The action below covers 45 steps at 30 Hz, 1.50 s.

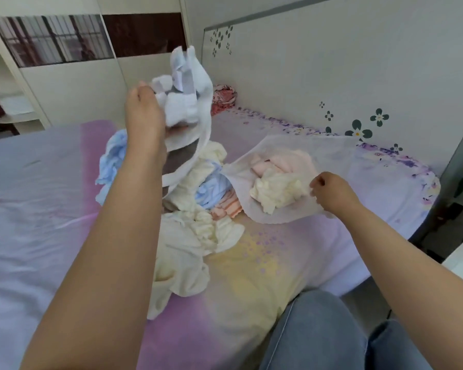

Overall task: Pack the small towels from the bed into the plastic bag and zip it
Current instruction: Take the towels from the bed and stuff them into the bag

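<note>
The left hand [145,108] is raised above the bed [38,182], fingers clenched around a white towel [183,102] that bunches at the hand's 3 o'clock and trails down in a strip toward the pile [198,209]. That pile of cream, blue and pink small towels lies on the bed below the left hand, at about 6 o'clock from it. The right hand [329,192] is low, fingers pinched on the near edge of the plastic bag [332,150]. The bag lies open on the bed at the right hand's 12 o'clock, with a cream towel [278,189] and pink towels [284,161] inside, just at the hand's 9 o'clock.
</note>
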Motion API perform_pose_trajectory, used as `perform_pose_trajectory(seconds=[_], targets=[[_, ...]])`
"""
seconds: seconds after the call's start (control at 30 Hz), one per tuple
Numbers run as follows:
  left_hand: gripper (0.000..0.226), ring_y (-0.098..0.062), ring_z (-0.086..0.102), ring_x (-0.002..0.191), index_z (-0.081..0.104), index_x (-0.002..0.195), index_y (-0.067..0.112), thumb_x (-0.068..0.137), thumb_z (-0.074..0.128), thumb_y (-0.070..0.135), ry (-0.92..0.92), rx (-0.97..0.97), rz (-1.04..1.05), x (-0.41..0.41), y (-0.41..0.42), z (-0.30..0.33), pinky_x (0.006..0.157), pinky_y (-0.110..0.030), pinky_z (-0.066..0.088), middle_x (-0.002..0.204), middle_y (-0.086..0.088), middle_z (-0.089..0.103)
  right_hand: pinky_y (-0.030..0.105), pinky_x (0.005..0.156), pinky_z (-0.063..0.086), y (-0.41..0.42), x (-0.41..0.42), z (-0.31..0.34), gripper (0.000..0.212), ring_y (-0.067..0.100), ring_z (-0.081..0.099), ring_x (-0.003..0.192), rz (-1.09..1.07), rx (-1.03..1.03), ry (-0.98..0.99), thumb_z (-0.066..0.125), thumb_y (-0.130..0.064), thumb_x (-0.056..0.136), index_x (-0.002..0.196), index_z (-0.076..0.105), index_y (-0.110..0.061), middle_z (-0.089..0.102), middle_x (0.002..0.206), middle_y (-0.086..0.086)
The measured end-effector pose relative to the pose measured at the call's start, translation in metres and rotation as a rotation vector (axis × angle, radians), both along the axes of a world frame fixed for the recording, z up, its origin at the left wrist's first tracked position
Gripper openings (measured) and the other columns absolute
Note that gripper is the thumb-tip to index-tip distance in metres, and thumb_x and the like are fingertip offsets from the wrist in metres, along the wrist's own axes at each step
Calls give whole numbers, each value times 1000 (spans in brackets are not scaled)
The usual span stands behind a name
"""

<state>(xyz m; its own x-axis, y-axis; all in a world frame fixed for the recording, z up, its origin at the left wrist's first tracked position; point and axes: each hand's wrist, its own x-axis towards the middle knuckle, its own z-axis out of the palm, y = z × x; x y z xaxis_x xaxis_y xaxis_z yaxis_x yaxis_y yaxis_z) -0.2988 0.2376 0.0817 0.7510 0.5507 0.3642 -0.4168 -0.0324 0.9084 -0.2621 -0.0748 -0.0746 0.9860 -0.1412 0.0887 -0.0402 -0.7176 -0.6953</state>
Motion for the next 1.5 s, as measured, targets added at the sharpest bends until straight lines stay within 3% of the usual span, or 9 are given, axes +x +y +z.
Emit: perform_pose_trajectory(seconds=[0.13,0.3,0.53,0.87,0.97,1.07,1.2,1.37,1.5], targets=[[27,-17,50,67,49,87,12,94,50,39,573,896,-121,0,-7,-52,56,-20,42,63,-1,48,34,52,53,2,0,-1,20,30,62,82,-2,48,3,37,-16,92,89,56,-19,65,95,4],[86,-33,34,129,36,136,20,69,75,58,1074,1507,-145,-18,27,-143,97,-42,41,140,-9,37,34,55,53,0,1,-12,21,28,61,81,27,32,0,38,-15,91,94,59,-17,64,94,0],[28,-25,59,91,54,112,8,85,61,15,1041,1606,-243,-14,29,-131,74,-33,46,97,-6,59,34,64,51,8,4,-16,21,23,55,72,54,-15,-24,38,-13,91,92,58,-19,62,94,-3],[22,-26,67,81,68,91,5,80,58,-11,-146,-158,-342,23,15,6,68,-38,57,86,-13,70,45,66,59,13,4,-7,21,31,61,79,10,14,-26,36,-14,92,95,56,-17,62,97,2],[12,-23,61,68,63,85,4,85,52,0,-150,-260,-366,28,10,-11,63,-30,55,73,-9,65,43,64,57,14,4,-7,20,31,60,77,-2,28,-20,36,-15,93,94,56,-17,63,99,4],[5,-12,57,57,57,72,13,67,58,15,165,172,-322,17,-4,-75,55,-24,49,59,2,61,41,64,55,13,3,-9,20,29,59,74,-6,43,-19,36,-16,93,93,56,-17,63,98,5],[60,-30,55,109,57,118,22,72,69,60,942,1579,-509,2,-3,-148,90,-35,46,120,-11,56,38,67,53,11,1,-14,20,25,57,75,9,17,-14,37,-15,93,94,57,-17,63,98,2],[106,-39,39,132,1,148,47,71,75,48,1184,1717,-350,-3,6,-159,101,-48,44,156,-9,9,35,64,50,13,-1,-12,21,24,57,74,32,0,-11,36,-14,92,93,57,-19,63,96,0],[64,-31,56,104,33,141,41,89,50,9,991,1732,-377,0,-12,-133,86,-40,51,138,-13,37,38,64,53,14,-4,-10,21,26,60,78,40,-7,13,36,-16,92,92,56,-22,64,95,-1]])
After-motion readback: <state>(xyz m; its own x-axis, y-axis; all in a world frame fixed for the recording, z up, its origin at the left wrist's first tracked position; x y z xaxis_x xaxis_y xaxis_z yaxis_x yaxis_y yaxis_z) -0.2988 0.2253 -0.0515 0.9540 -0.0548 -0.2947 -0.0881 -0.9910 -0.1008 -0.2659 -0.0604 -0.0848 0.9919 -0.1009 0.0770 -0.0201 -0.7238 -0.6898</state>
